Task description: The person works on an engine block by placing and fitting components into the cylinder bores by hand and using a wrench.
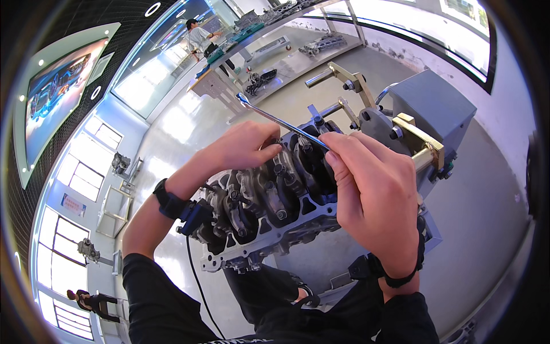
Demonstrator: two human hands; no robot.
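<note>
A long shiny wrench (283, 123) is held in my right hand (375, 189), its open-jawed end pointing up and away to the left. My right thumb and fingers close round its near end, above the right part of an engine block (269, 238). The block shows its crankshaft (249, 195) and several bolted bearing caps (278, 200). Over the far side of the crankshaft, my left hand (243, 146) has its fingers curled and its thumb close to them. Whatever those fingertips grip is hidden. Both wrists wear black straps with small dark devices.
The block is mounted on a stand with brass-coloured arms (415, 137) and a grey box (432, 109) at the right. A metal workbench (275, 31) with engine parts stands farther off. One person (200, 40) is beside it, another (94, 304) at far left. A black cable (197, 281) hangs down.
</note>
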